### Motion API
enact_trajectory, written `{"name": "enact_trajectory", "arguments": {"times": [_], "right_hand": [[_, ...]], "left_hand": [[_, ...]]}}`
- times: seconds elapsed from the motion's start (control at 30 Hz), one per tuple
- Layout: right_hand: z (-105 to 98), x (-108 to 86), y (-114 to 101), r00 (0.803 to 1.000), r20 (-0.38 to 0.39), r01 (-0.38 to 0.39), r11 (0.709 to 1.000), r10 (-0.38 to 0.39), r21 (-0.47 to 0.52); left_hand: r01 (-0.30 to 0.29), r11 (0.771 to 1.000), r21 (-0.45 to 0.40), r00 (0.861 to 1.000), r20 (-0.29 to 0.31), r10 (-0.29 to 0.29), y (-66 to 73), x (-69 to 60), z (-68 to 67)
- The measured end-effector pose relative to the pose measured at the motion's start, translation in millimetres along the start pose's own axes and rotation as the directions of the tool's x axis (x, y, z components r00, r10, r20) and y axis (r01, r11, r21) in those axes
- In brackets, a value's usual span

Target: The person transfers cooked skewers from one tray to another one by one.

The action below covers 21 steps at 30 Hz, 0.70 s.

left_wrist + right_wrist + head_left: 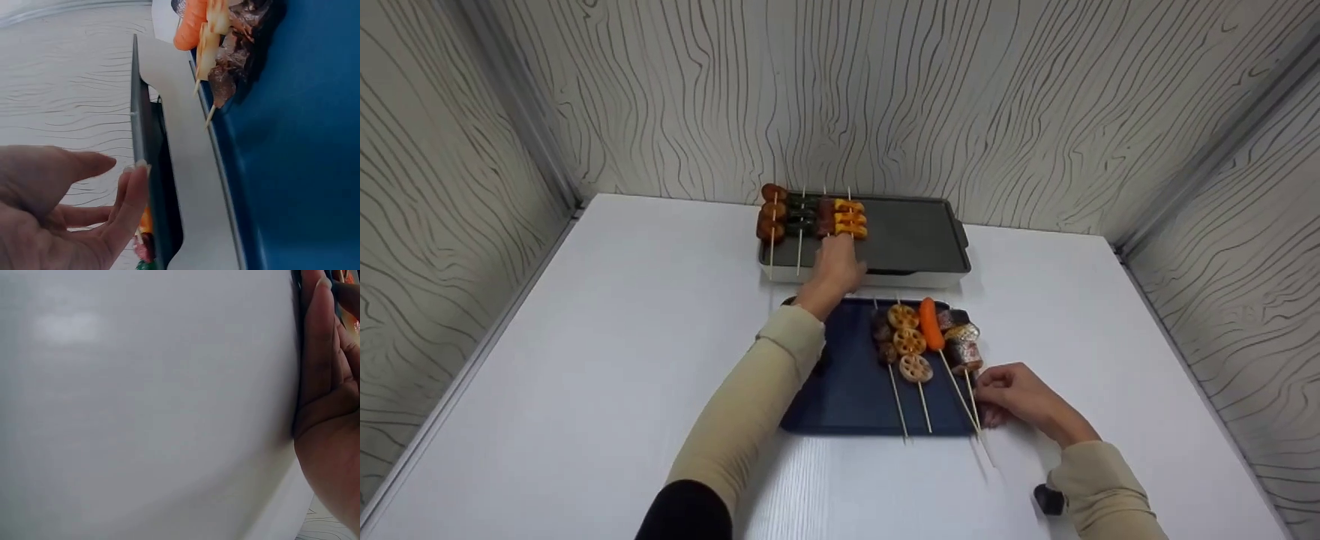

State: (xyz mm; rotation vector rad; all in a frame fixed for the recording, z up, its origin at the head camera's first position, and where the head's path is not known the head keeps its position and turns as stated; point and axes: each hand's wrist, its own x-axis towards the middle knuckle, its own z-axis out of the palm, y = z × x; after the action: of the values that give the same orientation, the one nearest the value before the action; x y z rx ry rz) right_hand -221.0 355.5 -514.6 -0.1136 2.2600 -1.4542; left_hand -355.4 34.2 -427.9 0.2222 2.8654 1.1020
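Observation:
My left hand (837, 265) is over the front of the griddle (915, 236), at the near ends of the skewers. In the left wrist view its thumb (93, 164) and fingers (130, 205) stand apart, beside the griddle's edge. Just beyond it lies a skewer of yellow-orange pieces (850, 218), next to a dark red skewer (824, 217). My right hand (1020, 391) grips the right edge of the blue tray (840, 397), fingers low against the table. Close to it are the sticks of a fish-like skewer (964, 351) and an orange sausage skewer (931, 324).
Lotus root slices (910, 342) and dark meat pieces (882, 330) lie skewered on the tray. Brown round pieces (772, 212) and a dark green skewer (801, 214) lie on the griddle's left. A small black object (1048, 499) sits by the right sleeve. Patterned walls (810, 90) enclose the table.

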Motion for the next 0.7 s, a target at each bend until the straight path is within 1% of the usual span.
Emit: {"name": "enact_trajectory", "arguments": {"times": [0.13, 0.23, 0.33, 0.43, 0.53, 0.63, 0.7], "right_hand": [[-0.4, 2.8, -1.1, 1.0, 0.01, -0.003, 1.0, 0.003, -0.011], [-0.5, 4.2, -1.3, 1.0, 0.009, -0.008, 1.0, 0.008, -0.016], [0.9, 4.6, 0.1, 1.0, 0.001, 0.006, 1.0, -0.006, -0.012], [2.0, 5.7, -0.4, 1.0, -0.007, 0.012, 1.0, -0.012, -0.011], [2.6, 5.1, -1.2, 1.0, -0.014, 0.016, 1.0, -0.017, -0.007], [3.3, 2.7, -0.2, 0.999, -0.025, 0.021, 1.0, -0.021, -0.004], [4.3, 0.5, 1.4, 0.999, -0.034, 0.024, 1.0, -0.024, -0.004]], "left_hand": [[0.036, 0.999, 0.027, 0.999, -0.034, -0.036, 3.2, 8.7, 8.0], [0.05, 0.996, 0.079, 0.997, -0.062, -0.045, 8.2, 13.0, 11.7], [0.065, 0.99, 0.125, 0.994, -0.096, -0.053, 11.8, 16.7, 14.2], [0.07, 0.989, 0.127, 0.992, -0.112, -0.056, 13.3, 20.0, 13.7], [0.071, 0.991, 0.113, 0.992, -0.113, -0.058, 14.8, 22.2, 13.5], [0.069, 0.991, 0.118, 0.992, -0.111, -0.056, 16.3, 23.4, 16.5], [0.058, 0.991, 0.123, 0.993, -0.107, -0.045, 16.9, 23.2, 19.2]]}}
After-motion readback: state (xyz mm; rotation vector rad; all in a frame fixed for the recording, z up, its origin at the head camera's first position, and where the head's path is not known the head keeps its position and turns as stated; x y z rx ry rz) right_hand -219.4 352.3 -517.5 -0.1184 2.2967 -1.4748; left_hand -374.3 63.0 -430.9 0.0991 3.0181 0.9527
